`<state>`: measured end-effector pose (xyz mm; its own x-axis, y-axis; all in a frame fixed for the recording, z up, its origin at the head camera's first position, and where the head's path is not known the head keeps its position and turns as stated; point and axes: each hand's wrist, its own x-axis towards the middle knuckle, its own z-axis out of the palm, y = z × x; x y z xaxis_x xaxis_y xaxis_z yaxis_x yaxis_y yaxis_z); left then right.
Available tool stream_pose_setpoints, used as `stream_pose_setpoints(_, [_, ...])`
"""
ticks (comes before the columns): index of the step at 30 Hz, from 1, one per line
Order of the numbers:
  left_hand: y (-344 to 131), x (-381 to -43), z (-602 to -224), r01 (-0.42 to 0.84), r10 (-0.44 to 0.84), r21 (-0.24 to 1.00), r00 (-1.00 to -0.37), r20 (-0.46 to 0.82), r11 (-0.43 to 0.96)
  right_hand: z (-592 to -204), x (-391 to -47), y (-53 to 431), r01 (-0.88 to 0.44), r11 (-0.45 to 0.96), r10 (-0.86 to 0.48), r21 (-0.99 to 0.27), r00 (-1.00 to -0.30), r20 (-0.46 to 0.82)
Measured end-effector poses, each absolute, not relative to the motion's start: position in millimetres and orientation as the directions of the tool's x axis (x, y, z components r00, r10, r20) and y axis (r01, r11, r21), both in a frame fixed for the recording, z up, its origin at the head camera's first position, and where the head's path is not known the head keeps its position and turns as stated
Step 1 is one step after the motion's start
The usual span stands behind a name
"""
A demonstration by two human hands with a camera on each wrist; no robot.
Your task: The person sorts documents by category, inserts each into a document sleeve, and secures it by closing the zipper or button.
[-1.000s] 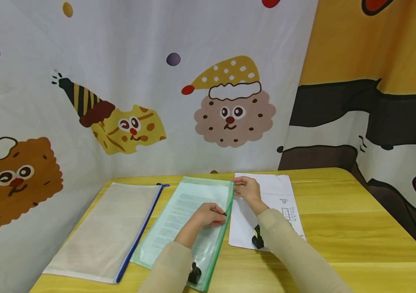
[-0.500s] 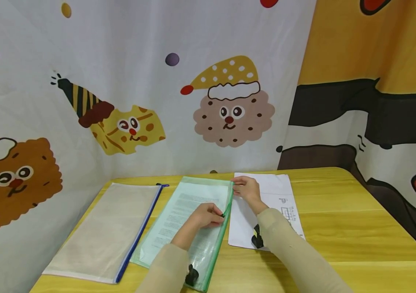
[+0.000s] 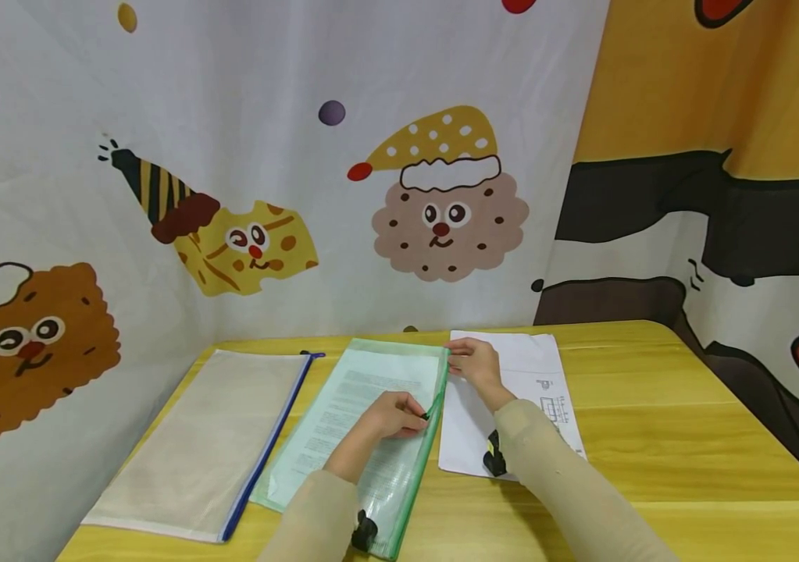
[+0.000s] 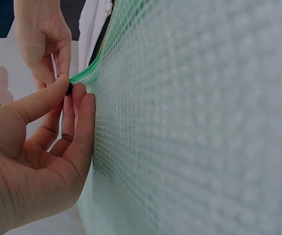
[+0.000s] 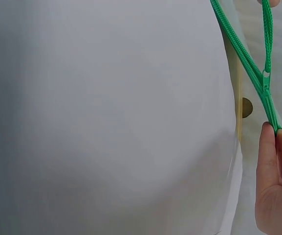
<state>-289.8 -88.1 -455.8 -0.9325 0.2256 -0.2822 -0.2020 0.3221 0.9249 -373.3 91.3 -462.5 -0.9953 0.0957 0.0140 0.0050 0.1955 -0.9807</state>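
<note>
A green mesh zipper pouch [image 3: 399,348] lies on the table, a printed sheet [image 3: 329,406] showing through it. Along its right side runs a green zipper [image 5: 241,51]. My left hand [image 3: 394,414] pinches the black end [image 4: 69,89] of the green pull cord [image 5: 268,36], thumb against fingers. The cord is stretched from the zipper slider [image 5: 266,82], which sits close to the far end. At the pouch's far right corner, my right hand [image 3: 478,365] pinches the zipper's end between thumb and fingers. Behind the slider, the two zipper rows run close together; whether they mesh is unclear.
Left of the green pouch lies a pale zipper pouch [image 3: 209,437] with a blue zipper [image 3: 265,453]. White papers [image 3: 469,437] with a printed drawing lie under my right forearm. A patterned curtain [image 3: 265,94] hangs behind the wooden table [image 3: 652,437].
My left hand has shifted slightly left, away from the zipper edge, and more of the pull cord shows slanting between them. My right hand stays at the corner.
</note>
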Motion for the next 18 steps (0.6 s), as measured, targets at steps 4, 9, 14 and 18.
stream_pose_setpoints(4, [-89.3, -287.9, -455.0, -0.202, 0.231, 0.927, -0.931, -0.282, 0.317, -461.8, -372.7, 91.4, 0.013, 0.194, 0.095, -0.981, -0.996, 0.006])
stream_pose_setpoints(9, [-90.0, -287.3, -456.6, -0.202, 0.236, 0.927, -0.929, -0.284, 0.317, -462.5, -372.4, 91.3, 0.022, 0.185, 0.093, -0.983, -0.996, -0.005])
stream_pose_setpoints(14, [-91.6, -287.4, -457.9, -0.195, 0.244, 0.927, -0.929, -0.28, 0.321, -464.4, -373.1, 91.7, 0.02, 0.187, 0.096, -0.982, -0.995, -0.002])
stream_pose_setpoints(18, [-92.7, -285.3, -456.4, -0.187, 0.247, 0.923, -0.928, -0.278, 0.335, -465.1, -373.7, 92.1, 0.016, 0.186, 0.095, -0.982, -0.995, 0.002])
